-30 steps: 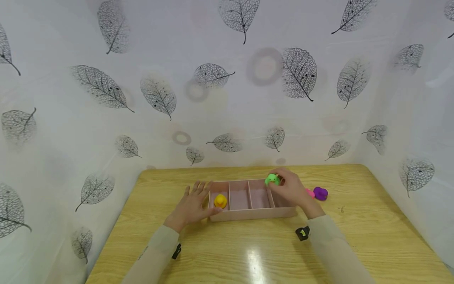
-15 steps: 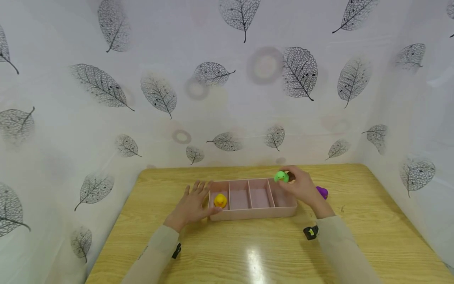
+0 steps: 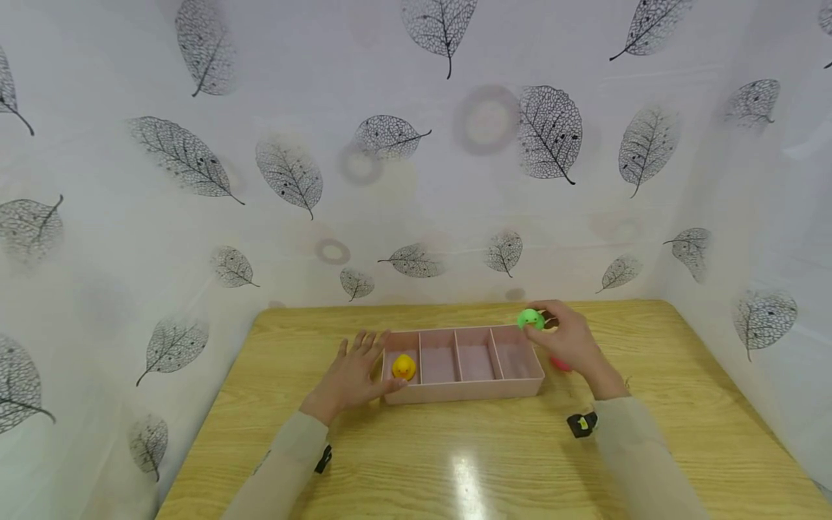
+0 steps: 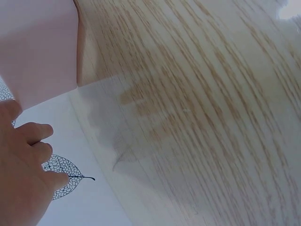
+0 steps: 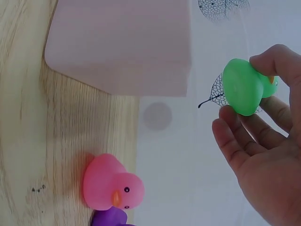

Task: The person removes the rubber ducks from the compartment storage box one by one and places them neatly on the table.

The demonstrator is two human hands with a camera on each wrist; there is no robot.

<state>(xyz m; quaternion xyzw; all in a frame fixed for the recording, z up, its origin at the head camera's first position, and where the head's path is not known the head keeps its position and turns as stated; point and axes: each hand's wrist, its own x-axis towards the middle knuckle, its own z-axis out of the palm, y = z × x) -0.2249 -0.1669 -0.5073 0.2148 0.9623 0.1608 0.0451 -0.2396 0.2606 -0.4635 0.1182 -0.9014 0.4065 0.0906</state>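
My right hand (image 3: 568,339) pinches a green rubber duck (image 3: 530,319) between thumb and fingers, above the far right corner of a pink divided box (image 3: 464,391). In the right wrist view the green duck (image 5: 242,87) hangs in the air, apart from the box wall (image 5: 122,47). A yellow rubber duck (image 3: 404,367) sits in the leftmost compartment. My left hand (image 3: 351,379) rests at the box's left end with fingers spread, the thumb over the front edge. In the left wrist view the left hand (image 4: 23,174) lies by the box's pink side (image 4: 40,52).
On the wooden table (image 3: 390,462), a pink rubber duck (image 5: 113,183) and a purple rubber duck (image 5: 109,217) stand right of the box, partly hidden by my right hand in the head view. A leaf-patterned white sheet (image 3: 416,180) hangs behind and beside the table.
My right hand has moved right with the green duck, from over the box's right-hand compartments to its far right corner. The left hand and the box have stayed in place.
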